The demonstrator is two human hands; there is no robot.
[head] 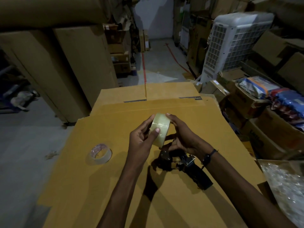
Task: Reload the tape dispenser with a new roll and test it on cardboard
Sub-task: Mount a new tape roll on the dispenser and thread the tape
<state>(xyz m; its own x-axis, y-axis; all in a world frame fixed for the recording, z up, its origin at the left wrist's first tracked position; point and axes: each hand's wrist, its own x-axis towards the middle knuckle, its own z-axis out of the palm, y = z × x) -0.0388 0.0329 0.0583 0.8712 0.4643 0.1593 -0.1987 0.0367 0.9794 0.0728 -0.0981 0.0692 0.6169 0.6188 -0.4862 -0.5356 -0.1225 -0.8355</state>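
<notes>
A full roll of clear tape (162, 127) is held on edge above the flattened cardboard (115, 186). My left hand (142, 140) grips its near side, thumb pressed on the outer wrap. My right hand (182, 137) holds its far side, index finger over the top. Just below my hands the black tape dispenser (189, 167) lies on the cardboard, its metal front pointing left and its handle pointing toward me. A nearly used-up tape roll (101, 153) lies flat on the cardboard to the left.
Tall cardboard cartons (65, 71) stand at the left, a white air cooler (230, 45) at the back right. Open boxes with packaged goods (263, 96) crowd the right side, bubble wrap (286, 186) at the near right. Grey floor (24, 153) lies left.
</notes>
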